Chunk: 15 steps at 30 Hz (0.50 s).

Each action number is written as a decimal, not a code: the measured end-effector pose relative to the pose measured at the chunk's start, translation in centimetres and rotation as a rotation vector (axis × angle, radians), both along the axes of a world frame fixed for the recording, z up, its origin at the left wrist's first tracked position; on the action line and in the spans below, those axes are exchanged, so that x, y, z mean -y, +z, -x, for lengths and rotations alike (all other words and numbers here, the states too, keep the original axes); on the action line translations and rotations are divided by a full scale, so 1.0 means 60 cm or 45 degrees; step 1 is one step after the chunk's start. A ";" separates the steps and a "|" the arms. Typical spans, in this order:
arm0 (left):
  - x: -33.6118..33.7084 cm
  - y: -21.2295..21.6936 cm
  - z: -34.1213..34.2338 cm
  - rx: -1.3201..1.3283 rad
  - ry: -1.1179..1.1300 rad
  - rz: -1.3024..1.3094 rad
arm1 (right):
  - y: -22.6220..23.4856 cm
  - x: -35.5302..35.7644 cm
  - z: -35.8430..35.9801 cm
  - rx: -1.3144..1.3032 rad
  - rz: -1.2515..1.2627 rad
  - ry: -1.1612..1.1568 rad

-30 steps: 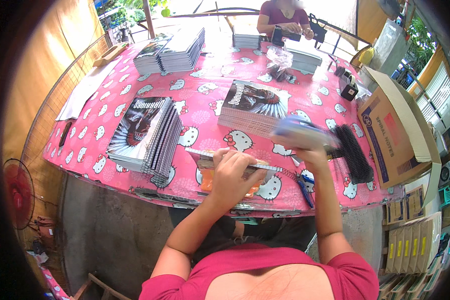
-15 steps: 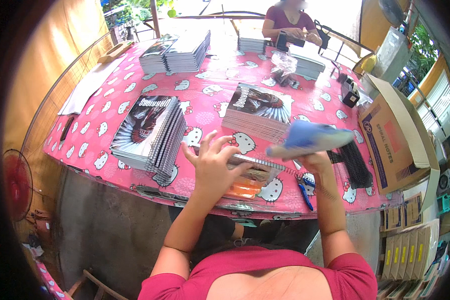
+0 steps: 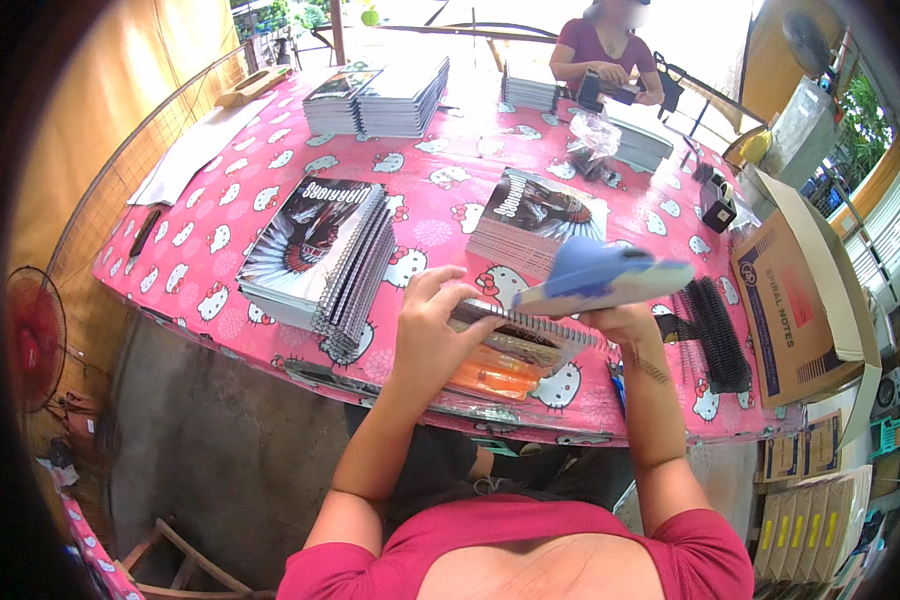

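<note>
My left hand (image 3: pixel 435 325) is closed on the left end of a spiral notebook (image 3: pixel 530 340), tilted up with its coil edge on top. My right hand (image 3: pixel 625 325) grips a blue and pale grey handheld tool (image 3: pixel 610 278) whose exact kind I cannot make out. Its tapered end points left, just above the notebook's coil. Under the notebook lies something orange (image 3: pixel 492 372) in clear wrapping. Blue-handled pliers (image 3: pixel 618 385) rest by my right wrist, mostly hidden. Beyond my hands sits a stack of notebooks (image 3: pixel 545 212); left of it stands a coil-bound stack (image 3: pixel 315 255).
A pink patterned cloth covers the table (image 3: pixel 430 215). Black plastic coils (image 3: pixel 718 335) lie at right, beside an open cardboard box (image 3: pixel 795 290). More notebook stacks (image 3: pixel 395 100) stand at the far side, where another person (image 3: pixel 610 60) sits. A red fan (image 3: pixel 38 340) is at far left.
My left hand has shifted right along the notebook, and its fingers have drawn closer together. The blue tool has moved slightly left and now hides part of the far stack. The whole view has shifted a little.
</note>
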<state>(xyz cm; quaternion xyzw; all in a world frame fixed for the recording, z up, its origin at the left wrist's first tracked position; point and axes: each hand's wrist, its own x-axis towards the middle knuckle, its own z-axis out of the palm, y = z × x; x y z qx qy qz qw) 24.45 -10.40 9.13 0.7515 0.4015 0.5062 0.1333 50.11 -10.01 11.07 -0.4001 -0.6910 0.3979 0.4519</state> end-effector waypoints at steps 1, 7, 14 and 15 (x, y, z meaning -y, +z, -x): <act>0.001 0.002 -0.002 0.014 0.022 0.004 | -0.006 -0.006 0.006 0.123 0.041 -0.010; 0.001 -0.004 0.016 0.149 0.102 0.082 | 0.004 -0.036 0.032 0.274 0.000 -0.074; -0.005 -0.030 0.020 0.810 -0.161 0.395 | 0.009 -0.058 0.064 0.065 0.031 -0.095; -0.007 -0.033 0.022 0.867 -0.207 0.422 | 0.000 -0.064 0.067 0.152 0.028 -0.086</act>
